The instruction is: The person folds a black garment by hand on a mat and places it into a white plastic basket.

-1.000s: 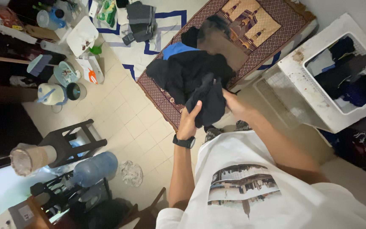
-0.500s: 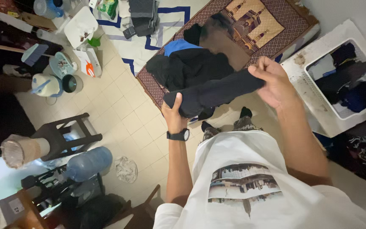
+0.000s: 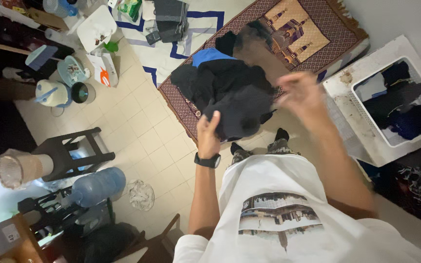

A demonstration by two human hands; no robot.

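My left hand [image 3: 208, 132], a black watch [image 3: 207, 160] on its wrist, grips a bunched black garment [image 3: 242, 113] held over the near edge of a patterned maroon rug [image 3: 313, 29]. My right hand [image 3: 302, 95] is blurred, just right of the garment's end; whether it still touches the cloth is unclear. Behind the garment a pile of dark clothes [image 3: 220, 78] with a blue piece lies on the rug.
A white laundry basket [image 3: 347, 83] with dark clothes stands at the right. On the tiled floor at left are a black stool [image 3: 69, 151], a blue water bottle [image 3: 96, 187], a crumpled cloth [image 3: 141, 195] and a pale jug [image 3: 49, 92]. Folded grey clothes [image 3: 169, 19] lie on a white and blue mat.
The garment was stretched between both hands half a second ago. It is now bunched together at my left hand, and my right hand has moved inward and down.
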